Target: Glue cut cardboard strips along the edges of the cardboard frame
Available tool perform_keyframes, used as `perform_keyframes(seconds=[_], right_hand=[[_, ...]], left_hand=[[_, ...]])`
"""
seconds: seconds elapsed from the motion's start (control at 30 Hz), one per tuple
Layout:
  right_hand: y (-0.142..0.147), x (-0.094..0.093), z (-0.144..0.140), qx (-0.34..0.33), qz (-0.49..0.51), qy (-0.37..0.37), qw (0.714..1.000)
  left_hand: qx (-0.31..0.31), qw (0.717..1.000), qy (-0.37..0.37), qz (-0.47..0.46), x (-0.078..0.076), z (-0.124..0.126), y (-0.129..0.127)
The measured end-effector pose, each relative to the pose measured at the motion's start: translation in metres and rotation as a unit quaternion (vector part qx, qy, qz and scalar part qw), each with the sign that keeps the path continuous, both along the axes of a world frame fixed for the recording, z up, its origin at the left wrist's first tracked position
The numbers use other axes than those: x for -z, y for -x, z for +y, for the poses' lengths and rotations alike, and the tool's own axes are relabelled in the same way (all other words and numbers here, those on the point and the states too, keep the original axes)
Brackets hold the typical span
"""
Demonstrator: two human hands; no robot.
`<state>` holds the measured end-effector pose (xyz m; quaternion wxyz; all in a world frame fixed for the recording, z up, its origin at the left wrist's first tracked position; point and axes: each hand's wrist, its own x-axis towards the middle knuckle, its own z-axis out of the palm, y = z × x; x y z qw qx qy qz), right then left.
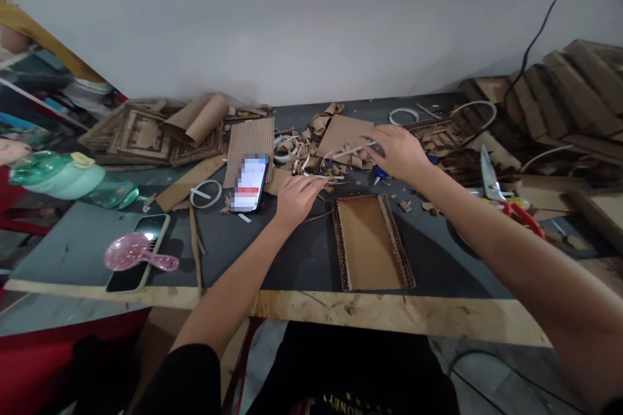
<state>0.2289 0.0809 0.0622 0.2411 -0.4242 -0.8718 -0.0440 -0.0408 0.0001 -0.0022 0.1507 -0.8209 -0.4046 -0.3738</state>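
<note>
White strip (351, 151) amid cardboard scraps (316, 165)

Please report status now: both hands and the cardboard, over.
Left hand flat on scraps. Right hand reaching into them. Cardboard tray untouched. Phone beside left hand.

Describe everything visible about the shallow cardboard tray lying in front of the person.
The cardboard tray is a brown rectangular panel with a low raised border of corrugated strip, whose cut flutes show along the edges. It lies flat on the dark table top, long side running away from the person, near the front plywood edge. It holds nothing. Neither hand touches it; the left hand rests just beyond its far left corner.
</note>
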Motion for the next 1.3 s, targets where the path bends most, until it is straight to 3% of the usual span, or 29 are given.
perform_keyframes(seconds=[0.1, 0.2, 0.3, 0.43, 0.6, 0.77, 1.0, 1.3], right_hand=[[-0.005, 0.004, -0.04, -0.05, 0.099, 0.01, 0.994], [-0.005, 0.008, -0.074, -0.12, 0.104, 0.014, 0.987], [-0.004, 0.015, -0.09, -0.118, 0.095, -0.015, 0.988], [-0.01, 0.027, -0.089, -0.075, 0.126, -0.028, 0.989], [-0.017, 0.034, -0.088, -0.104, 0.113, -0.011, 0.988], [-0.028, 0.043, -0.09, -0.058, 0.136, -0.01, 0.989], [-0.032, 0.06, -0.094, -0.009, 0.163, 0.025, 0.986], [-0.026, 0.066, -0.094, 0.026, 0.145, 0.018, 0.989]], left_hand=[[0.018, 0.999, 0.022, -0.045, -0.005, -0.005, -0.014], [0.049, 0.995, 0.045, -0.076, -0.011, -0.01, -0.037], [0.07, 0.994, 0.058, -0.063, -0.015, -0.014, -0.056], [0.096, 0.991, 0.086, -0.046, -0.016, -0.013, -0.063], [0.157, 0.979, 0.111, -0.067, -0.014, -0.013, -0.059], [0.121, 0.978, 0.121, -0.122, -0.015, -0.015, -0.049], [0.141, 0.966, 0.149, -0.16, -0.004, -0.001, -0.024], [0.153, 0.971, 0.135, -0.124, 0.002, -0.001, -0.029]])
